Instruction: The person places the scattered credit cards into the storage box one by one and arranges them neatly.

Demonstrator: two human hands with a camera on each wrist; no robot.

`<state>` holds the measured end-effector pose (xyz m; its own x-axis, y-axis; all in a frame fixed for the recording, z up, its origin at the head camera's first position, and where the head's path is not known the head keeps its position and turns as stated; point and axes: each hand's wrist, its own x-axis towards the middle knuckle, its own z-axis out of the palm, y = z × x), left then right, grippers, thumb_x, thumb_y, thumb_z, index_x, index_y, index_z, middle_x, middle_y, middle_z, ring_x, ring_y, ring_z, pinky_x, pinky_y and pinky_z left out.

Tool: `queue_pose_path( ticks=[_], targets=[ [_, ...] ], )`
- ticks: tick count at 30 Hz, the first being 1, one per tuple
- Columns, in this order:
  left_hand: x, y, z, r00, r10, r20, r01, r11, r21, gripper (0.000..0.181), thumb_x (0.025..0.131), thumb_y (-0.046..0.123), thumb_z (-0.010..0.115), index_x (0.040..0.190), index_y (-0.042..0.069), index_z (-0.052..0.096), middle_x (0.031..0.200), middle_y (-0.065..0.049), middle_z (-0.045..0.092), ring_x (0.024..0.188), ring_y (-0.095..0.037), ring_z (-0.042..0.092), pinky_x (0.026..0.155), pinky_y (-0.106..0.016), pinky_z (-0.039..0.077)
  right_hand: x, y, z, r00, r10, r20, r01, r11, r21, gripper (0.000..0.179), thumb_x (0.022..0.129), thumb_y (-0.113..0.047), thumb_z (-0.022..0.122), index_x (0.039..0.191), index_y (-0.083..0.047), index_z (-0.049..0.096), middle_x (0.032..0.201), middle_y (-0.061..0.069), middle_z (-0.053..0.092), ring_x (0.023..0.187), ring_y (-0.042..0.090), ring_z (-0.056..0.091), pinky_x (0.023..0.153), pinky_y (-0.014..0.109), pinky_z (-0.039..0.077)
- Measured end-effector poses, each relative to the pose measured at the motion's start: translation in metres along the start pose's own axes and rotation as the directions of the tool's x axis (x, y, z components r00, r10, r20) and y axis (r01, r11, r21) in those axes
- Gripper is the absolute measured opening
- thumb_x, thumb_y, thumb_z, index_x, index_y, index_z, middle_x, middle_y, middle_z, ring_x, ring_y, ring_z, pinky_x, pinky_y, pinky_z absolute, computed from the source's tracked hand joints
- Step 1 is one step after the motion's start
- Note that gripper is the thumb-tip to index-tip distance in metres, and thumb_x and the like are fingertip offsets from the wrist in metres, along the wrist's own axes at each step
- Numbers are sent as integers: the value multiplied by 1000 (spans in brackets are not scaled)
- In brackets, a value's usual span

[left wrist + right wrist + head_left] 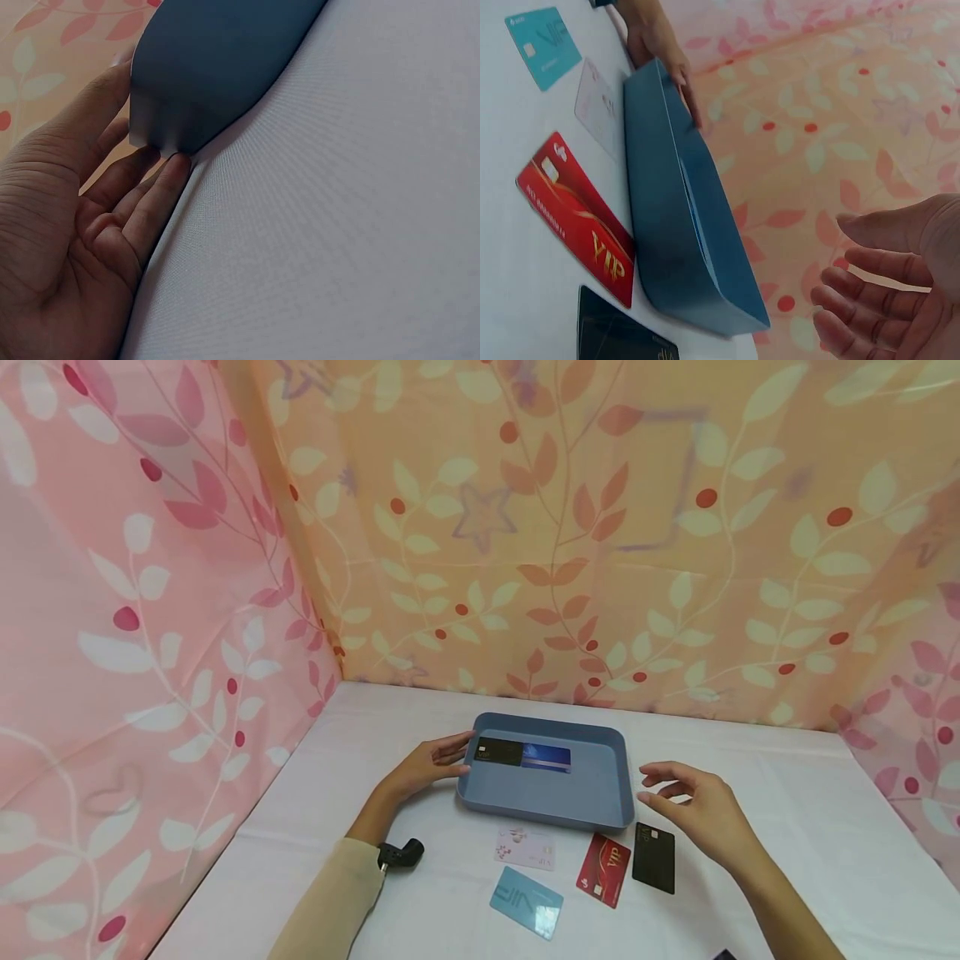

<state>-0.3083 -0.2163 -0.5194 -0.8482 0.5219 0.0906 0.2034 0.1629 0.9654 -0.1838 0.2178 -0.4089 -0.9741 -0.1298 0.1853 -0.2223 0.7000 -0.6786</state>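
A blue-grey rectangular tray (525, 792) lies on the table, with a black VIP card (498, 752) and a blue card (547, 757) side by side at its back left. My left hand (429, 765) touches the tray's left end with fingers extended; in the left wrist view its fingertips meet the outer wall, low by the cloth. Just off the tray's right end, my right hand (699, 806) hovers holding nothing, fingers loosely bent. Near it are a second black card (654, 858) and a red VIP card (577, 217) at the tray's front.
Before the tray, a pale pink floral card (525, 848) and a teal card (527, 902) lie on the white tablecloth (315, 827). Patterned fabric walls (450, 552) enclose the table at the back and sides. A dark object (724, 955) peeks in at the bottom edge.
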Motion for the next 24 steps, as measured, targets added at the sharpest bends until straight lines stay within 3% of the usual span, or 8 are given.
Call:
queue_pose_path(
  ticks=[10, 24],
  targets=[
    [0, 2, 0, 1000, -10, -6, 10, 1000, -1, 72, 94, 13, 74, 157, 9, 39, 160, -9, 40, 144, -25, 43, 112, -33, 41, 3, 25, -5, 999, 17, 45, -17, 1000, -14, 54, 86, -30, 84, 130, -5, 65, 111, 13, 71, 90, 22, 69, 67, 27, 55],
    [-1, 1, 0, 1000, -2, 4, 2, 1000, -11, 71, 94, 14, 75, 156, 11, 41, 160, -8, 41, 144, -26, 42, 113, -35, 41, 9, 61, 4, 982, 15, 187, -40, 991, 129, 55, 86, -22, 83, 131, 1, 63, 114, 16, 70, 88, 20, 67, 68, 26, 59]
  ],
)
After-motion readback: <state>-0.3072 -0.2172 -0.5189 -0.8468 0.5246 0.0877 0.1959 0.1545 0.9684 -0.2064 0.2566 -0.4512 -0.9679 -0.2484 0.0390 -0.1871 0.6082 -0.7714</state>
